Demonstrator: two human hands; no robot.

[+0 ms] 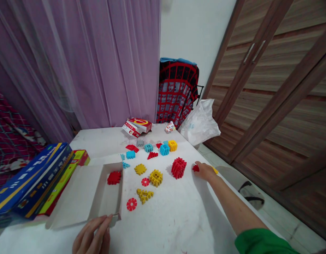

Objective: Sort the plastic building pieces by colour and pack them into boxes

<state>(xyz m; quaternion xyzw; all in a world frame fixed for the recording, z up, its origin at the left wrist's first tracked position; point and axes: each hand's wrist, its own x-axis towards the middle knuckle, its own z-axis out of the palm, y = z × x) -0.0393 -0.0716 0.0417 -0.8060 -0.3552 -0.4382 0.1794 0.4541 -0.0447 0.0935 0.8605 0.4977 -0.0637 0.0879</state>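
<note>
My right hand reaches out to the table's right side, fingers closed on a small red interlocking toy piece. Left of it stands a red cube built of such pieces. My left hand is at the near corner of an open white cardboard box, its bent fingers gripping the rim. Inside the box lies a red square piece. Between the hands are a yellow cube, a yellow flat square, a yellow triangular piece and red flower-shaped discs.
Farther back sit blue cubes, a yellow-orange cube and a red carton. Stacked boxes stand at the left. A white plastic bag hangs by the table's far right edge. Beyond are a wooden wardrobe and purple curtain.
</note>
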